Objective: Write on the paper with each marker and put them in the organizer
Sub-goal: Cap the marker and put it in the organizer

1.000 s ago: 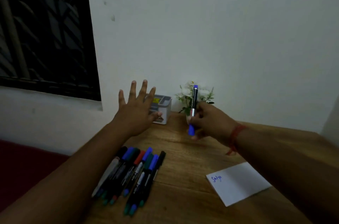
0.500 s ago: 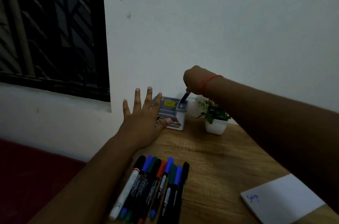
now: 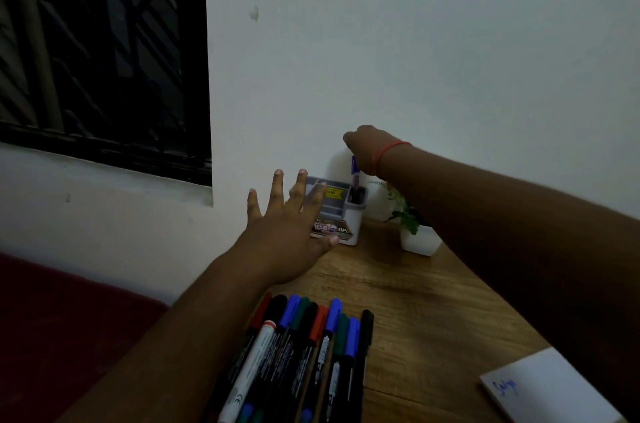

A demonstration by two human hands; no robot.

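The blue marker [image 3: 354,168] stands nearly upright, its lower end already inside the right-hand cup of the organizer [image 3: 341,211] at the back of the desk [image 3: 433,301]. The right hand [image 3: 362,145] sits directly over it, though its fingers are hidden, so whether they're gripping can't be told. The left hand [image 3: 287,228] has fingers spread flat just beside the organizer's front; the other markers [image 3: 304,357] lie nearer the person, and the paper [image 3: 554,388] to the right.

blue marker [image 3: 355,169] upright in organizer [image 3: 348,215]
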